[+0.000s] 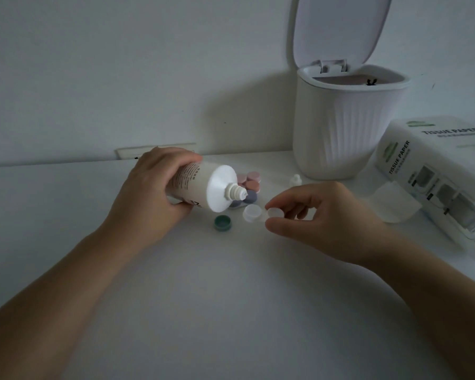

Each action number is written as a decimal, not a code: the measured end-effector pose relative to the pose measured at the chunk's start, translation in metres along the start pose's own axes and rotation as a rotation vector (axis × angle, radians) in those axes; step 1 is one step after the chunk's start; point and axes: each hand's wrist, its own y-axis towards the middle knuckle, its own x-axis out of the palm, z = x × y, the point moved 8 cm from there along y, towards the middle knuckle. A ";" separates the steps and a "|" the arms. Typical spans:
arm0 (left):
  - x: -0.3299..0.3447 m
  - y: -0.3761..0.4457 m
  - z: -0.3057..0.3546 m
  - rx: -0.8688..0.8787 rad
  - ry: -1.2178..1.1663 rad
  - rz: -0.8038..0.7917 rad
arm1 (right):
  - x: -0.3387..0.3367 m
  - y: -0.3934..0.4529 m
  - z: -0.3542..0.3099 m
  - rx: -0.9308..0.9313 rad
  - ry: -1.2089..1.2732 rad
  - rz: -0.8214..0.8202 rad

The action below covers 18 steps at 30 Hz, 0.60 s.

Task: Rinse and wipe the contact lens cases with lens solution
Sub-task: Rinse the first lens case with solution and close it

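My left hand point(151, 187) grips a white lens solution bottle point(203, 187), tipped on its side with the uncapped nozzle pointing right. Just below and right of the nozzle, my right hand point(321, 218) pinches one end of a clear double-well lens case point(254, 213), its open wells facing up. A green case lid point(223, 222) lies on the table beside it. Behind the bottle sits a pile of several pink, brown and purple lens cases point(248, 185), partly hidden. The bottle's small white cap point(296, 180) stands further back.
A white ribbed bin point(340, 127) with its lid raised stands at the back right against the wall. A tissue paper pack point(436, 171) lies at the right edge with a loose tissue point(392, 204) in front. The table top point(217, 297) is white.
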 end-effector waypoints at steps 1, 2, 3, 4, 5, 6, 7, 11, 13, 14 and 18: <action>0.000 0.000 0.000 0.005 0.002 -0.004 | 0.000 0.000 0.000 -0.006 -0.001 0.004; 0.001 0.001 0.001 0.012 0.004 -0.008 | 0.000 0.000 -0.001 -0.010 -0.002 0.006; 0.001 0.001 0.001 0.021 0.009 -0.012 | 0.000 0.000 -0.002 -0.013 -0.002 0.006; 0.001 0.001 0.002 0.032 0.016 -0.016 | 0.001 -0.001 -0.002 -0.015 -0.006 0.003; 0.001 0.002 0.003 0.046 0.024 -0.020 | 0.001 -0.001 -0.002 -0.016 -0.012 0.001; 0.002 0.002 0.004 0.058 0.031 -0.024 | 0.001 -0.001 -0.003 -0.017 -0.017 -0.001; 0.003 0.002 0.005 0.067 0.037 -0.027 | 0.001 -0.001 -0.003 -0.018 -0.021 -0.002; 0.003 0.002 0.010 0.089 0.052 -0.031 | 0.001 -0.001 -0.004 -0.025 -0.023 -0.007; 0.002 0.003 0.012 0.095 0.060 -0.027 | 0.002 0.000 -0.004 -0.030 -0.025 -0.010; 0.001 0.003 0.013 0.100 0.065 -0.027 | 0.002 -0.001 -0.004 -0.033 -0.024 -0.010; 0.001 0.003 0.016 0.129 0.096 -0.012 | 0.002 0.000 -0.005 -0.042 -0.020 -0.016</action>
